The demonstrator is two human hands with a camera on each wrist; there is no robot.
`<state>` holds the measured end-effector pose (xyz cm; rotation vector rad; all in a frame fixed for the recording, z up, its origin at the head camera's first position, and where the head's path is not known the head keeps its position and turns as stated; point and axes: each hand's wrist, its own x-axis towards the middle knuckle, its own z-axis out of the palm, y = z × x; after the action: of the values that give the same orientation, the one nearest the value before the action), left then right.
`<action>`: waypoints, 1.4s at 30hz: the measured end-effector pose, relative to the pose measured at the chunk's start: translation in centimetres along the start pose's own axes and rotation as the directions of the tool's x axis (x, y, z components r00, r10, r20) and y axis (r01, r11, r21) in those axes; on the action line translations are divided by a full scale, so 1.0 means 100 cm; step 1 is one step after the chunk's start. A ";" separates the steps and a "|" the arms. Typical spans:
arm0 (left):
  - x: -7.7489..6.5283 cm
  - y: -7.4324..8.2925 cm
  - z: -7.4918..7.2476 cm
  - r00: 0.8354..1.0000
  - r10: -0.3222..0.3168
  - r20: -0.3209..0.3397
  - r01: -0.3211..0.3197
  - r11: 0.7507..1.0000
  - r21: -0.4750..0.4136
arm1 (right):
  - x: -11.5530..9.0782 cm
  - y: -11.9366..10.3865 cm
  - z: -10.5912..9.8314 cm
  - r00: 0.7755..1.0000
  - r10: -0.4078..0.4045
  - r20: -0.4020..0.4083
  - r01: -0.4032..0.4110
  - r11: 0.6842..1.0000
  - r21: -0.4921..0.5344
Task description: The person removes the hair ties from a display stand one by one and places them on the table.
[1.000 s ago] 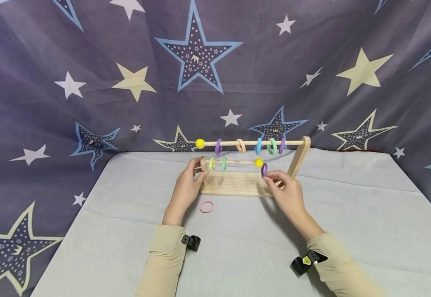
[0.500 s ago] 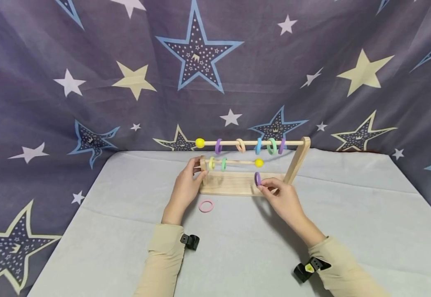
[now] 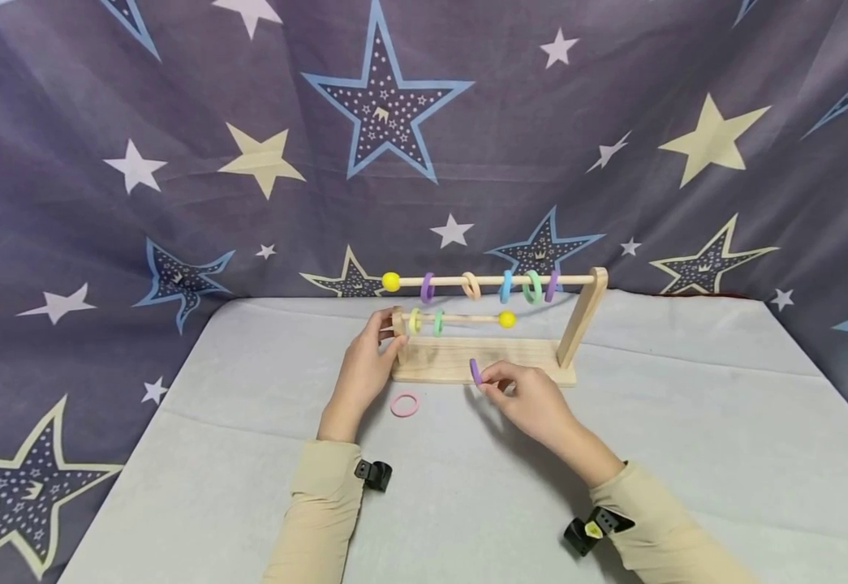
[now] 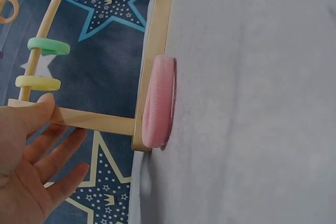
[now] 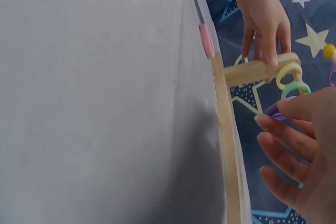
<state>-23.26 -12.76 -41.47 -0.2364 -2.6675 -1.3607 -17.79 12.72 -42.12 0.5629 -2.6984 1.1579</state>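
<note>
My right hand pinches a purple ring between thumb and fingertips, in front of the wooden stand's base. The stand's short left upright is held by my left hand, thumb on one side and fingers on the other. From that upright runs the lower rod, bearing a yellow ring and a green ring, with a yellow ball at its end. A pink ring lies flat on the table before the base.
The upper rod juts left from the tall right upright, carrying several coloured rings and ending in another yellow ball. Behind the pale-covered table hangs a dark star-patterned cloth.
With the purple ring, my right hand has moved left and down from beside the lower rod's yellow ball to the base's front. My left hand stays on the upright.
</note>
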 end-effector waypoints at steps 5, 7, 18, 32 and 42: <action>-0.001 0.000 -0.001 1.000 -0.008 -0.002 0.008 1.000 -0.001 | 0.003 -0.007 0.006 0.997 -0.048 0.065 0.052 0.997 -0.063; -0.001 0.000 -0.001 1.000 -0.006 -0.001 0.006 1.000 -0.005 | 0.004 -0.008 0.008 0.994 -0.067 0.081 0.073 0.994 -0.080; 0.000 0.002 -0.001 1.000 -0.018 0.009 0.018 1.000 -0.002 | 0.015 -0.015 0.019 0.967 -0.140 0.214 0.177 0.971 -0.164; 0.000 0.001 -0.001 1.000 -0.015 -0.001 0.015 1.000 -0.007 | 0.024 -0.020 0.034 0.952 -0.101 0.291 0.166 0.963 -0.211; 0.000 -0.001 -0.001 1.000 -0.003 -0.001 0.003 1.000 -0.011 | 0.025 -0.018 0.040 0.950 -0.088 0.300 0.147 0.972 -0.182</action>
<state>-23.27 -12.88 -41.49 -0.2337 -2.6611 -1.3765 -19.33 7.98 -42.97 0.9108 -2.9279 0.8123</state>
